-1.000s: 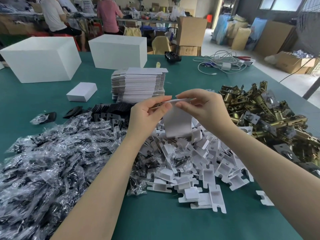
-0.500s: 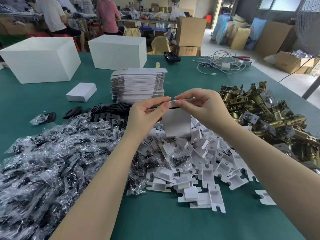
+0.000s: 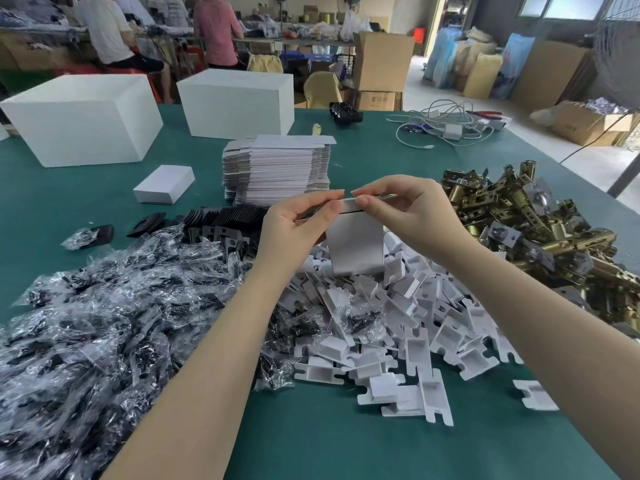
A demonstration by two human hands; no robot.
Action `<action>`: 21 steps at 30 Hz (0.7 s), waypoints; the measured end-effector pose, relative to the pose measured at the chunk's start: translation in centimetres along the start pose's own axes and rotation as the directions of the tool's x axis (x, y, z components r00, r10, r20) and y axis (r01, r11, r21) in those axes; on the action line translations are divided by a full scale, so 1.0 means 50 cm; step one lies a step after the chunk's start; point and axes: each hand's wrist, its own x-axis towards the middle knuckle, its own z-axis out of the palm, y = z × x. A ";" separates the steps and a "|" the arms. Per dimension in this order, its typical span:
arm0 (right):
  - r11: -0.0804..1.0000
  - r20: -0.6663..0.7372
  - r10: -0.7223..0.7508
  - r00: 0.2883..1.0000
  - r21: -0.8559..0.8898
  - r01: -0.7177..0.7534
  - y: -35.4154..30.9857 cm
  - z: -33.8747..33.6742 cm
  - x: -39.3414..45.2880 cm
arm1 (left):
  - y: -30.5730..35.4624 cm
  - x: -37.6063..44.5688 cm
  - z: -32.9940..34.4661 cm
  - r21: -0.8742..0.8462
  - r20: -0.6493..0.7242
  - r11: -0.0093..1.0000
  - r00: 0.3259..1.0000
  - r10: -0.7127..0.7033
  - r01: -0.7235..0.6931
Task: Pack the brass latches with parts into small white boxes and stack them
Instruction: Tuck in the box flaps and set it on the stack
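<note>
Left hand (image 3: 294, 226) and right hand (image 3: 405, 211) both pinch the top edge of a small white box (image 3: 355, 245), hanging upright, long axis vertical, above the bench (image 3: 311, 445); brass latches (image 3: 540, 230) pile nearer right hand.

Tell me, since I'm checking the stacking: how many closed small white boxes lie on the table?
1: the small white box lies left of the flat carton stack. Others may be hidden.

- Left hand (image 3: 294, 226) bare, no glove, ring or watch
- Right hand (image 3: 412, 213) likewise bare, nails short
- Both forearms uncovered, no sleeve reaching into view
</note>
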 end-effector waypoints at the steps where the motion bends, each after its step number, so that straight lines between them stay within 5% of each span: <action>1: 1.000 -0.001 0.000 1.000 0.003 0.000 0.001 0.000 0.000 | -0.001 0.001 0.002 0.001 -0.011 1.000 1.000 0.000 0.000; 21: 1.000 0.026 -0.022 0.999 0.021 0.021 0.013 -0.007 0.004 | -0.008 -0.004 -0.009 -0.067 0.035 0.995 0.997 0.070 -0.067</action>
